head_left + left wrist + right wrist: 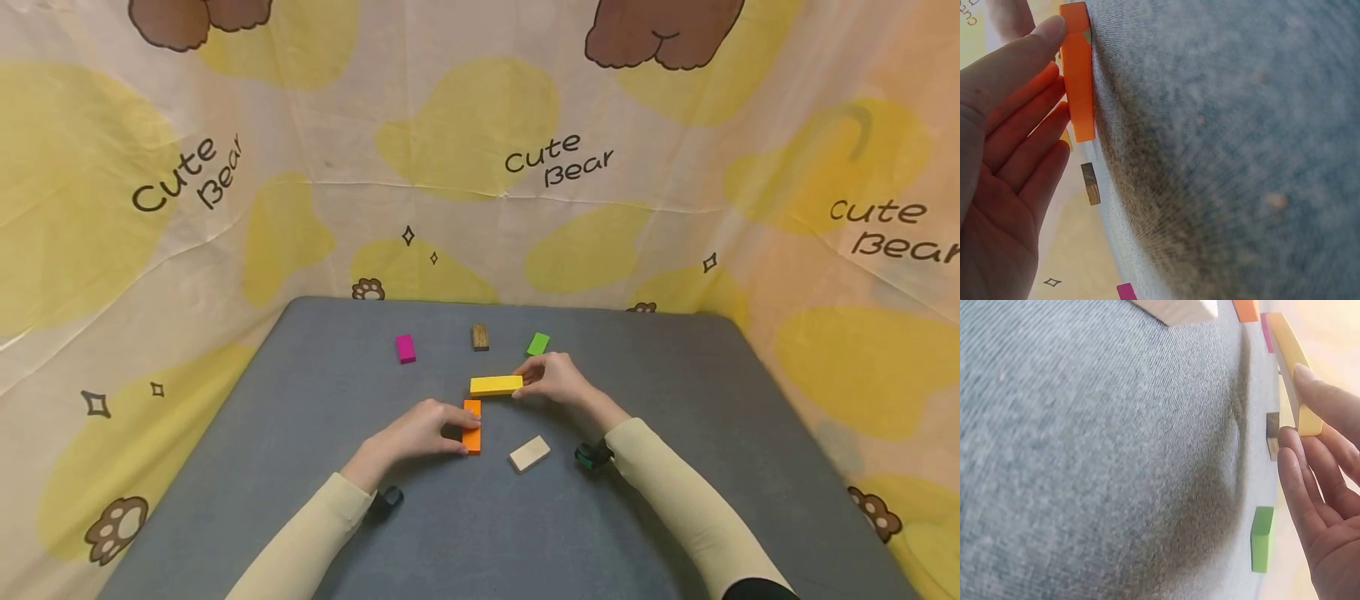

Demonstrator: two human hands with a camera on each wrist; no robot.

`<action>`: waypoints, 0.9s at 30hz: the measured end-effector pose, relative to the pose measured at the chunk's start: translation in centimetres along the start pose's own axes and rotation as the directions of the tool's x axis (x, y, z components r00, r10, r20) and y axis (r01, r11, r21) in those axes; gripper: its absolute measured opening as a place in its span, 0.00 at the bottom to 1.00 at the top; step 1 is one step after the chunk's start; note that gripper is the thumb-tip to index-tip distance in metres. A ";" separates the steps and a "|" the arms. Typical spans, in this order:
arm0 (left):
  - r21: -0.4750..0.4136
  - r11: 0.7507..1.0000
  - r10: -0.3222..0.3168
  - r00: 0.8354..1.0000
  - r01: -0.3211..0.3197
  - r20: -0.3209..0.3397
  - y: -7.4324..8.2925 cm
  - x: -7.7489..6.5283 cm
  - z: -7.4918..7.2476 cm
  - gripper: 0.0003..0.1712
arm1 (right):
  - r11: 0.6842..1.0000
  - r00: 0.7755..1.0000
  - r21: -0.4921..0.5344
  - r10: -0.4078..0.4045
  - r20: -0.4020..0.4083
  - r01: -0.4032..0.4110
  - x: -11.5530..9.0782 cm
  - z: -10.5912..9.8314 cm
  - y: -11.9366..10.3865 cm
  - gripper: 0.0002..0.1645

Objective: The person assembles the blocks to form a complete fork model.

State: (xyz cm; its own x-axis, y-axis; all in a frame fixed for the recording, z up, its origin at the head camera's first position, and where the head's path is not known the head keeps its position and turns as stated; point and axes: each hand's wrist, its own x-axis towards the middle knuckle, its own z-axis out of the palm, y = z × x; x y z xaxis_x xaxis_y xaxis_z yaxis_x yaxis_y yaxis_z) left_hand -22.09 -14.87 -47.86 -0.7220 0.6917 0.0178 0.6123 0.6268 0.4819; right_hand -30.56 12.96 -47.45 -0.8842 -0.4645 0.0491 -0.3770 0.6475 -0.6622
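Observation:
An orange block point(472, 443) lies lengthwise away from me near the middle of the table. My left hand point(420, 429) holds it from its left side, thumb at the near end in the left wrist view, where the block point(1077, 94) appears close against the surface. Just beyond it is a yellow block point(495, 386), turned crosswise. My right hand point(558, 379) pinches the yellow block by its right end. In the right wrist view, the yellow block point(1288, 350) is held up off the table between thumb and fingers.
Farther back, a magenta block point(405, 348), a brown wooden block point(480, 337) and a green block point(537, 343) lie spread in a row. A pale wooden block point(529, 454) lies right of the orange one. Printed cloth point(465, 167) hangs around the grey table point(337, 350).

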 end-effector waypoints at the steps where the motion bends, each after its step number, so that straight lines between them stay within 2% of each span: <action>1: 0.001 1.000 0.002 1.000 -0.002 -0.002 0.0 0.0 0.0 0.27 | 1.000 1.000 0.001 0.000 0.003 0.000 0.0 0.1 -0.1 0.21; 16: 0.005 1.000 0.004 1.000 -0.004 -0.001 0.0 0.0 0.0 0.27 | 1.000 0.999 -0.002 0.007 0.045 -0.007 1.1 1.2 -1.3 0.22; 27: 0.002 1.000 0.011 1.000 -0.011 -0.007 -0.1 0.0 0.1 0.27 | 0.999 0.997 -0.017 -0.035 0.065 0.036 2.0 1.8 -1.9 0.22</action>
State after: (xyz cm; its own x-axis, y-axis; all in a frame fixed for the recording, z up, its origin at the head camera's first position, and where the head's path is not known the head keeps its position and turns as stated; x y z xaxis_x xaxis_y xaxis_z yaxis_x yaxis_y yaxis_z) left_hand -22.07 -14.92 -47.94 -0.7173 0.6962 0.0288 0.6208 0.6197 0.4802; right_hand -31.10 9.73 -47.38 -0.8505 -0.5255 0.0234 -0.4135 0.6405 -0.6471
